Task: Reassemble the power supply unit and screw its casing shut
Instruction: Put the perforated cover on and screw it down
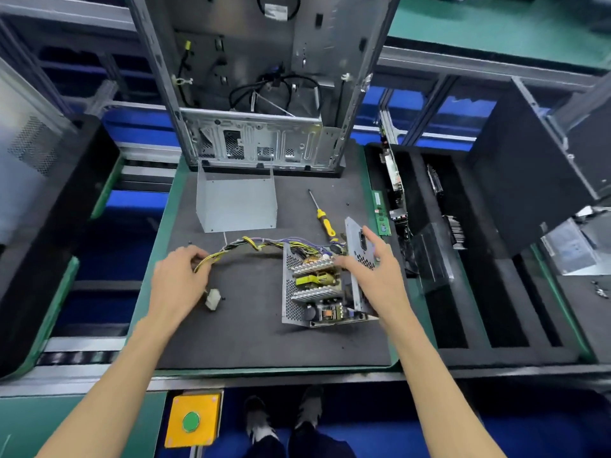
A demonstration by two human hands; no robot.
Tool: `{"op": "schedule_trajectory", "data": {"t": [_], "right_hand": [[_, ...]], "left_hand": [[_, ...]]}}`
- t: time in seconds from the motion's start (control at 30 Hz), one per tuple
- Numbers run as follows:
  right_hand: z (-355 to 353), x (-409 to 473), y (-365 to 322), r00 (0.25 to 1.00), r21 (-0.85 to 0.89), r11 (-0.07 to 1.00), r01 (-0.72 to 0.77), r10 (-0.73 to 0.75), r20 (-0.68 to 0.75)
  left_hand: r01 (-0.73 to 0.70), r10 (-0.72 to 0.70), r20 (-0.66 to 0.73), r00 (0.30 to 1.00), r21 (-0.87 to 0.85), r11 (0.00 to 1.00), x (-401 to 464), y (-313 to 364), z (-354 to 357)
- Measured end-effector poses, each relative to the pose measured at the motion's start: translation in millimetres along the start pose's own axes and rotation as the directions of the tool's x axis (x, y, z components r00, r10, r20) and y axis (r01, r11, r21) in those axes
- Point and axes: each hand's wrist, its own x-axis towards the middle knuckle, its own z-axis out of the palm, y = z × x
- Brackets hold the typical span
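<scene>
The open power supply unit, a perforated grey metal chassis with its circuit board, silver heat sinks and yellow transformer exposed (314, 289), sits tilted on the dark foam mat (251, 342) toward the mat's right edge. The right hand (373, 276) rests against the unit's upright right wall, fingers spread and fairly straight, thumb over the board's far end. A bundle of yellow, black and purple wires (251, 246) arcs from the unit's far left corner toward the left edge, where the left hand (180, 279) curls its fingers round the yellow strands. A white plastic connector (212, 298) lies just beside that hand. The two hands are well apart.

Near the far edge stands the U-shaped grey sheet-metal casing cover (236, 204), separate from the unit. A yellow-handled screwdriver (322, 216) lies between the cover and the unit's right wall. Behind the mat stands an open grey computer tower case (261, 94).
</scene>
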Motion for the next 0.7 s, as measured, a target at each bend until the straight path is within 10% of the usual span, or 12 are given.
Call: {"op": "schedule_trajectory", "data": {"t": [0.33,0.7], "right_hand": [[19,-6,44,0.984,0.373,0.913,-0.167,0.131,0.119],[34,9,52,0.979,0.251,0.961,-0.118,0.07,0.192]], "left_hand": [[0.09,-0.076,0.052,0.996,-0.389,0.917,19,12,-52],[0.196,-0.172,0.226,0.959,-0.089,0.977,-1,-15,-42]]}}
